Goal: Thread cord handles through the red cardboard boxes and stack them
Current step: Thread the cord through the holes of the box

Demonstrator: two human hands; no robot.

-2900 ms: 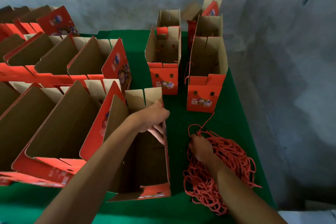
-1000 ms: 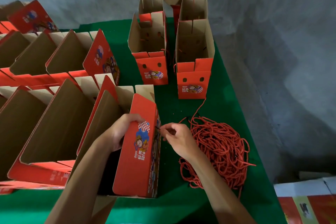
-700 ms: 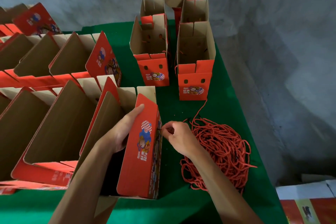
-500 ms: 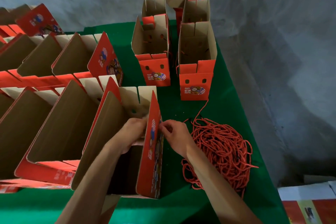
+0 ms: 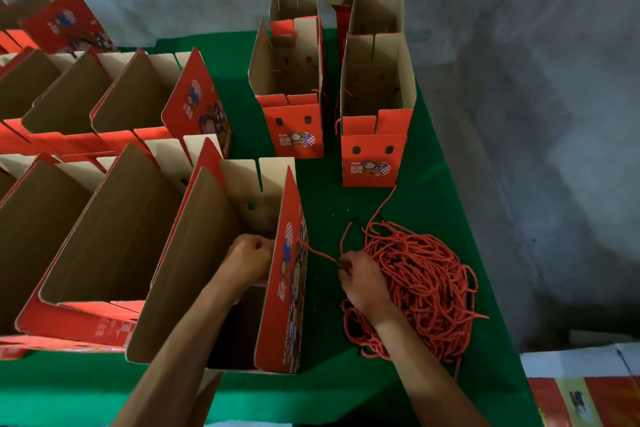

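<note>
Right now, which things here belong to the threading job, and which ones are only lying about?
In use:
- open box, left hand inside it
- red cord, pinched by right hand
- cord pile
- two upright boxes
- boxes at left

Lying about:
- printed sheets, bottom right
- green cloth

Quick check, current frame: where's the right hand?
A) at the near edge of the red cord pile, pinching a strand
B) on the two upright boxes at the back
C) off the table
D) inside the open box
A: the right hand sits against the tangled red cord pile and pinches a strand running to the open red cardboard box.
</note>
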